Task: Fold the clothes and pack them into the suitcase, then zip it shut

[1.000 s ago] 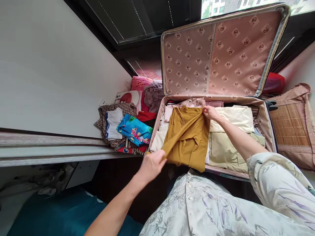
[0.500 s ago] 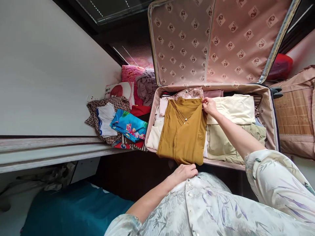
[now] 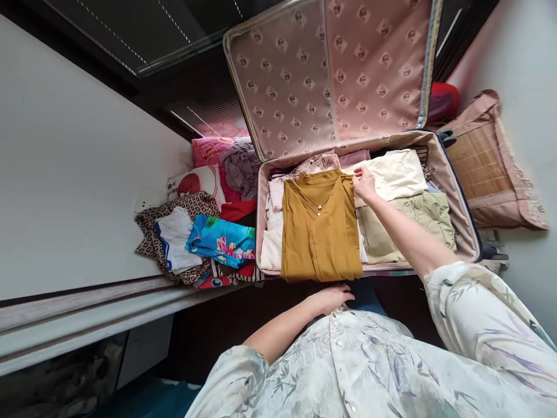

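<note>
**A:** ok going from the left — what's in that heap next to the case?

**B:** A pile of loose clothes (image 3: 195, 232) on the ledge: a leopard-print piece, something white with blue trim, a bright blue floral top (image 3: 221, 239), a pink cushion and a grey ruffled thing behind them. All just outside the suitcase wall.

**A:** And the suitcase?

**B:** The suitcase (image 3: 452, 191) is wide open, lid propped upright showing its pink patterned lining. On its left side lies a mustard top (image 3: 319, 229), spread flat on other folded stuff, neckline toward the lid, hem at the near edge.

**A:** Hands?

**B:** The left hand (image 3: 333, 297) is down by the person's own floral shirt, just below the mustard top's hem — fingers loosely curled, holding nothing that I can see. The right hand (image 3: 363, 184) is reaching into the case, fingers pinched on the top's right shoulder.

**A:** Anything right of that?

**B:** Cream and pale green folded clothes (image 3: 400, 197) fill the case's right side. Beyond the case, a pink-edged bamboo mat cushion (image 3: 483, 168) leans at the wall.
</note>
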`<state>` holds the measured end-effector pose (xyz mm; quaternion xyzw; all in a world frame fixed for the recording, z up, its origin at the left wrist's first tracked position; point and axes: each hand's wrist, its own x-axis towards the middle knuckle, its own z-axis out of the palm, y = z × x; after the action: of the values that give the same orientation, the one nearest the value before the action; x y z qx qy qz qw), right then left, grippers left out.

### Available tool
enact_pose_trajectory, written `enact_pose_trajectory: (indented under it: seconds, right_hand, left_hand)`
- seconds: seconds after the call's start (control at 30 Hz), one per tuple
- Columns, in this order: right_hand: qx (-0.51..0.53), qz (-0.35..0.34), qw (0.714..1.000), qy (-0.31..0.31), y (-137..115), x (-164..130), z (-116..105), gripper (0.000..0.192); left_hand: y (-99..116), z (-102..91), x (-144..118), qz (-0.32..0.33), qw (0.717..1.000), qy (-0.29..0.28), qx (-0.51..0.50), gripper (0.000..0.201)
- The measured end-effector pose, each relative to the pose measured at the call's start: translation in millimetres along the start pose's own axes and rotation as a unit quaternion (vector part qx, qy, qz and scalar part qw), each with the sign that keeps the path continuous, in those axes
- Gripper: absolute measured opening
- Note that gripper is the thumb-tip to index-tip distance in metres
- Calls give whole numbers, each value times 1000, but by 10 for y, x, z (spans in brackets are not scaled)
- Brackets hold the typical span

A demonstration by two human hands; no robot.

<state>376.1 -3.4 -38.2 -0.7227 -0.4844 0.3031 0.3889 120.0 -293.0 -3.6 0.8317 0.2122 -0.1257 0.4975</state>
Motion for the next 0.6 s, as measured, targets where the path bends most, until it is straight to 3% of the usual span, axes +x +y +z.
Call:
enact_pose_trajectory:
  seconds: [0.13,0.3,0.5,0.6]
  right_hand:
    - [-90,93,991,-18,-37,-642,-326,27]
    - [-129,135,982,-34,-178,-1239,-325,21]
    - [-123,153,980,-27,-449,-1365,-309,6]
    - [-108,134,985,-4,-471,-1503,-502,13]
  left_hand:
    - [-270,277,-223,-35,994,39,-91,47]
    - [-628,588,-644,-164,952,129,-223,35]
    - [-1057,732,-1202,-288,852,252,-357,30]
    - [-1134,676,-1335,-321,779,364,-397,50]
